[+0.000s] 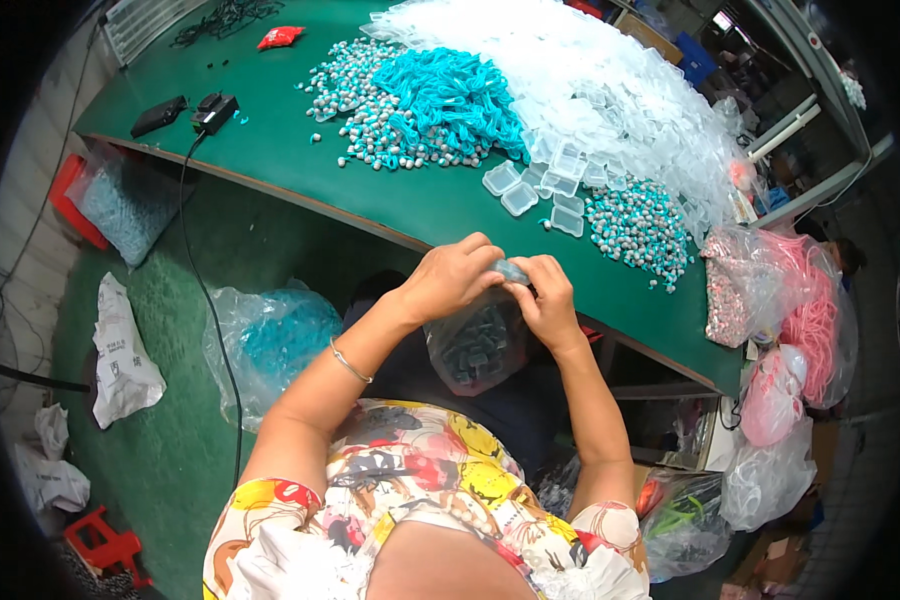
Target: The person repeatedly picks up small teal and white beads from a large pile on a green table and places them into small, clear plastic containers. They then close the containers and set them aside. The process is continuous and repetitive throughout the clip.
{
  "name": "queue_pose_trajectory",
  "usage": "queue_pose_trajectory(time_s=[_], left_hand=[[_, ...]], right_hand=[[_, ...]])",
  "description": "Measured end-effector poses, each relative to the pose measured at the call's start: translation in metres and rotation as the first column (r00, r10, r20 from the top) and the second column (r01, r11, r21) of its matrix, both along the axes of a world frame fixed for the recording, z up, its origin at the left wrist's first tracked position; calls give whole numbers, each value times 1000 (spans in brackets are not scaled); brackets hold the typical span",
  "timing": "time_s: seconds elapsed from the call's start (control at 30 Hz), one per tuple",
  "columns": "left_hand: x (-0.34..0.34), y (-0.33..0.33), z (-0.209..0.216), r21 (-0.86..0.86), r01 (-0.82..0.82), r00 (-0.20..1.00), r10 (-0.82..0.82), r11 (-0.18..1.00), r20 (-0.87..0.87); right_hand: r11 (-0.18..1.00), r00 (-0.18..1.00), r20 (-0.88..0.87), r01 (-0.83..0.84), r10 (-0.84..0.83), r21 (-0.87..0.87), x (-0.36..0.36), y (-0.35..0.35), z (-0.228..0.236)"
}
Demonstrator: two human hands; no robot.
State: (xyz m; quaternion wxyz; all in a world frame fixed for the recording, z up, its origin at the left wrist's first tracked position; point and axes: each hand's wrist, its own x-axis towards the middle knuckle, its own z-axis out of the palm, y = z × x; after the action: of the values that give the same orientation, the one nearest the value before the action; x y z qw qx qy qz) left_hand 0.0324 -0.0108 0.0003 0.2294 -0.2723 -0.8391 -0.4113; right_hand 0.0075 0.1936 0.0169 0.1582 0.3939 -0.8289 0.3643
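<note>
Pinching a small translucent case (511, 271) are left fingers (480, 256) and right fingers (547, 274), while dark printing (117, 342) marks a white sack (135, 385).

Small case (511, 271) was partly hidden

Its ends were covered by the left hand (452, 275) and the right hand (548, 302), and its contents could not be made out. The top of the bag (475, 352) below was screened by the hands. The heap of clear plastic (600, 85) was cut off by the upper edge.
</note>
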Motion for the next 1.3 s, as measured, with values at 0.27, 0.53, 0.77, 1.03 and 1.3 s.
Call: queue_pose_trajectory(time_s=[0.27, 0.53, 0.77, 1.03, 1.3], left_hand=[[10, 6, 3, 157, 22, 997, -34, 987, 73], [20, 64, -54, -162, 52, 976, -15, 985, 218], [17, 52, -28, -117, 142, 986, -130, 983, 106], [-87, -39, 3, -82, -574, 819, 568, 815, -84], [-122, -46, -2, -351, -682, 727, 645, 642, -235]], right_hand=[[993, 958, 269, -113, 99, 35, -4, 14, 26], [822, 855, -313, 498, -414, 274, -79, 52, 0], [860, 887, -286, 437, -363, 265, -44, 57, 1], [920, 947, -188, 304, -262, 249, -16, 51, 10], [933, 937, -171, 330, -305, 143, -45, 53, 19]])
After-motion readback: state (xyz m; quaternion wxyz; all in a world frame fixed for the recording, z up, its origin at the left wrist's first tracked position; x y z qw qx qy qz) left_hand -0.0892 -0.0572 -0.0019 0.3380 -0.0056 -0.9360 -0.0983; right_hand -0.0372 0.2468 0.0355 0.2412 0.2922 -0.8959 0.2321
